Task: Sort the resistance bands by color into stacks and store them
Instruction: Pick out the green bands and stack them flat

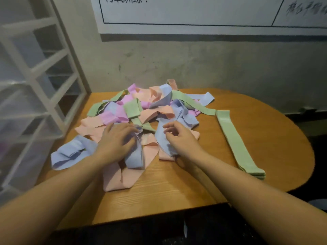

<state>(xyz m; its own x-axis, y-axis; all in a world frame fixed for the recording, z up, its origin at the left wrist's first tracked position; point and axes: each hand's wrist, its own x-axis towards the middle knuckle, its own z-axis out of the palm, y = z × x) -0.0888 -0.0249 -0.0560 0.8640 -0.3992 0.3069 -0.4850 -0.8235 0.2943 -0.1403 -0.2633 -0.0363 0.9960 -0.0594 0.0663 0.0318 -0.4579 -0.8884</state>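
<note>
A tangled pile of resistance bands [141, 110] in green, pink, peach and light blue covers the far middle of the wooden table [177, 188]. A neat stack of green bands [238, 147] lies flat at the right. My left hand [116, 140] rests on the pile's near edge, fingers curled on a light blue band [134, 156]. My right hand [178, 137] hovers over another light blue band [162, 138], fingers bent and apart, pinching nothing that I can see. A loose blue band [70, 154] lies at the near left.
A white plastic drawer unit [35, 96] stands against the table's left side. A grey wall with a white poster [194, 13] backs the table. The table's right end is rounded, and its near edge runs below my forearms.
</note>
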